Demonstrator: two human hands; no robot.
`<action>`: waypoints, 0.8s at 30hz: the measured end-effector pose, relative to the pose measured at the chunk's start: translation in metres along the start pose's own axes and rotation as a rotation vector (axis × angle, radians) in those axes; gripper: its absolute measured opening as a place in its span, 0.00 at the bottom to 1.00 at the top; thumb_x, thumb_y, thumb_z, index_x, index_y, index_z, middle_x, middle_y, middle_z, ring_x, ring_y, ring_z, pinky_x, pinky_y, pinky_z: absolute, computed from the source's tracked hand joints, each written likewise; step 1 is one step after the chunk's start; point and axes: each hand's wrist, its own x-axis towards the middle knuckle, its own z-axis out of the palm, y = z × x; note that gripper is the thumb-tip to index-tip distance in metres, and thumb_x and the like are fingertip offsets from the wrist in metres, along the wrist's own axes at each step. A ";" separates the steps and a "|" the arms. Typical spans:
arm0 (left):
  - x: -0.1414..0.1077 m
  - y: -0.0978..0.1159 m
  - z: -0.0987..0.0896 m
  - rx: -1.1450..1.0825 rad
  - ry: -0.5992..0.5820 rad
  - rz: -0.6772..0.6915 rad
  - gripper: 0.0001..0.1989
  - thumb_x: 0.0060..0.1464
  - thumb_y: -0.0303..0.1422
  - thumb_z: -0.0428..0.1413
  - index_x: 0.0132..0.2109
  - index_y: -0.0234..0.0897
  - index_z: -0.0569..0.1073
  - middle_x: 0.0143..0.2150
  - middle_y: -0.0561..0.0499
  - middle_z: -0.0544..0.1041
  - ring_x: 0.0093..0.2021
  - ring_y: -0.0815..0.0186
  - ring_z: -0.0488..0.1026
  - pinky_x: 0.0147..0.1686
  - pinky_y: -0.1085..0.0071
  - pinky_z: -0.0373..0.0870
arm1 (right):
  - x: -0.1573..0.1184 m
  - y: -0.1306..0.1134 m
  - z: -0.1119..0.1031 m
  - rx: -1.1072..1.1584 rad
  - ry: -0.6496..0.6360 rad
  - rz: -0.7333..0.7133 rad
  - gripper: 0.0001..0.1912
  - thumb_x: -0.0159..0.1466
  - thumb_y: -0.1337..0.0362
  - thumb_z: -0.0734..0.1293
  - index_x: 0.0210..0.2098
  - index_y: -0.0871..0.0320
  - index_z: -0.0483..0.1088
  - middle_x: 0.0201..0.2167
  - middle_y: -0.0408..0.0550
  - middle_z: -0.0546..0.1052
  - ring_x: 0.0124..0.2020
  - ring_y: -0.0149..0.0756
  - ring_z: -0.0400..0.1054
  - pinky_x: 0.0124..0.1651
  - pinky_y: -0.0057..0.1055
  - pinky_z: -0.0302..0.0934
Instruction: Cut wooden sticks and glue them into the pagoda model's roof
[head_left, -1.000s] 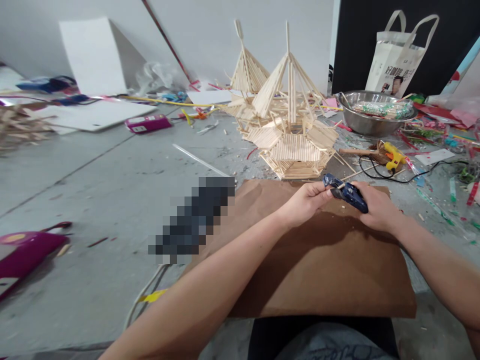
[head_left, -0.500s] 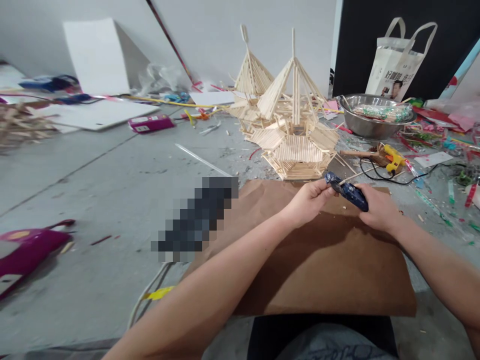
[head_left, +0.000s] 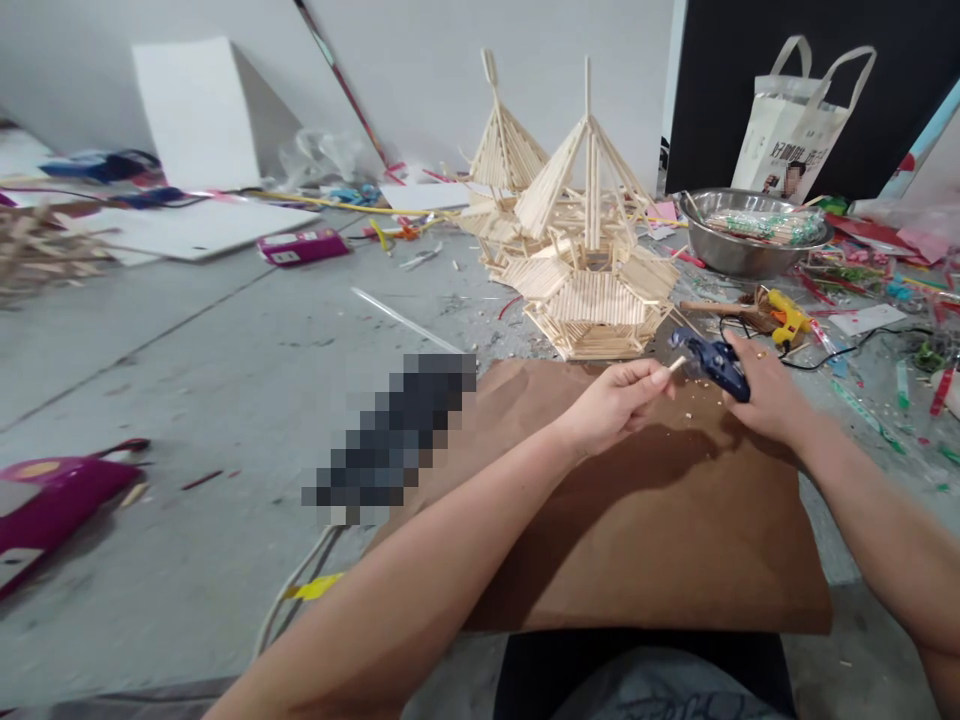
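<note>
Between the thumb and fingers of my left hand (head_left: 622, 398) is a short, pale wooden stick (head_left: 677, 364), its end pointing up and right. My right hand (head_left: 766, 385) grips dark blue hand cutters (head_left: 711, 362), whose head lies just right of the stick, apart from it. Small wood bits are scattered below the tool on the brown cardboard (head_left: 645, 540) in front of me. Right behind the cardboard stands a model building made of wooden sticks (head_left: 592, 295), with pointed roofs.
A steel bowl (head_left: 739, 245) with packaged sticks sits at the back right, near a yellow glue gun (head_left: 787, 318) and its black cord. To the left lie a pixelated dark object (head_left: 390, 440) with a white cable and a purple case (head_left: 60, 510). A tote bag (head_left: 791, 135) stands behind.
My right hand has moved the cutters up and right, away from my left hand. A longer stick that ran past the tool is no longer seen; a short piece shows in my left fingers.
</note>
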 end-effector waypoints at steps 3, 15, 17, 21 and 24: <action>0.002 -0.001 -0.002 0.335 0.179 0.079 0.12 0.52 0.40 0.48 0.30 0.35 0.64 0.17 0.61 0.51 0.17 0.78 0.48 0.18 0.79 0.46 | 0.003 0.010 0.007 -0.158 -0.045 0.235 0.38 0.57 0.50 0.57 0.59 0.68 0.49 0.52 0.66 0.64 0.52 0.54 0.58 0.52 0.47 0.51; -0.001 -0.009 0.007 1.310 0.280 0.119 0.13 0.58 0.33 0.41 0.31 0.36 0.67 0.28 0.51 0.71 0.28 0.68 0.67 0.28 0.74 0.57 | -0.001 -0.023 -0.003 -0.092 0.260 -0.215 0.17 0.64 0.59 0.55 0.48 0.59 0.66 0.44 0.52 0.73 0.46 0.37 0.64 0.56 0.41 0.45; -0.001 -0.009 0.010 1.364 0.248 0.120 0.14 0.58 0.33 0.41 0.31 0.36 0.67 0.28 0.50 0.72 0.29 0.68 0.68 0.29 0.74 0.59 | -0.002 -0.033 -0.004 -0.088 0.290 -0.320 0.14 0.64 0.62 0.56 0.45 0.59 0.68 0.39 0.49 0.75 0.42 0.35 0.65 0.54 0.37 0.46; -0.001 -0.012 0.013 1.401 0.200 0.136 0.13 0.58 0.34 0.42 0.31 0.35 0.68 0.29 0.49 0.73 0.31 0.67 0.69 0.29 0.73 0.60 | -0.002 -0.040 -0.001 -0.107 0.297 -0.389 0.11 0.63 0.64 0.58 0.38 0.59 0.70 0.34 0.47 0.76 0.37 0.34 0.64 0.48 0.34 0.49; -0.001 -0.012 0.013 1.418 0.169 0.143 0.13 0.58 0.34 0.41 0.32 0.35 0.68 0.30 0.48 0.73 0.32 0.66 0.69 0.31 0.73 0.61 | -0.002 -0.040 -0.002 -0.113 0.234 -0.384 0.11 0.64 0.63 0.57 0.32 0.58 0.69 0.31 0.46 0.75 0.34 0.34 0.62 0.43 0.33 0.49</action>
